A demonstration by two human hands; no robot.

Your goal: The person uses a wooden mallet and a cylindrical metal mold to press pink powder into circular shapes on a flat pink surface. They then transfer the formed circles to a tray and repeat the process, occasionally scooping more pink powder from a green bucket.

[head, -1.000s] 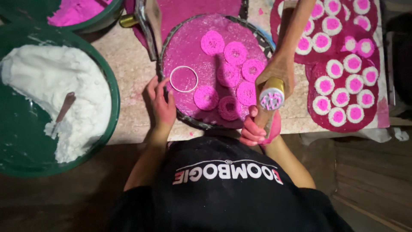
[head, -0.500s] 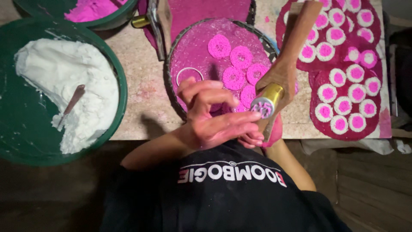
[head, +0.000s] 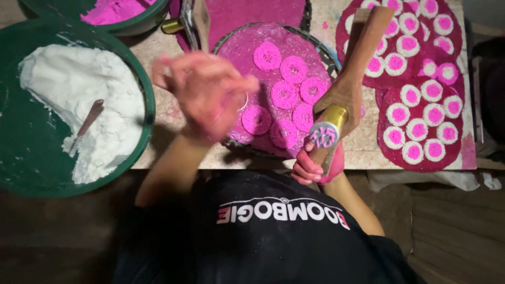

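Here, going left to right with the round woven tray [head: 231, 47] as my landmark: well to its left I see a large green basin [head: 31, 158] of white dough [head: 79, 105] with a small spoon-like tool [head: 87, 123] stuck in it. Up and left of the tray sits a second green basin [head: 137, 23] of pink dough [head: 110, 9].

Over the tray's left edge my left hand [head: 205, 94] hovers raised and blurred with motion; the fingers are spread loosely and stained pink. I cannot tell whether it pinches anything. A thin ring [head: 243, 102] lies on the tray just under it.

On the tray, coated in pink, lie several pink coiled dough rounds [head: 286, 94] close together, some touching.

At the tray's lower right edge my right hand [head: 313, 165] is closed around the lower end of a brass press tube [head: 327, 129], whose perforated end faces the camera with pink dough in the holes. Another person's hand [head: 342, 97] grips the same tube from above, its forearm reaching in from the top of the view.

Right of the tray, on the speckled tabletop [head: 168, 121], dark red mats [head: 463, 150] carry rows of white-rimmed rounds with pink centres [head: 421, 126]. A black shirt fills the lower middle of the view, below the tray.
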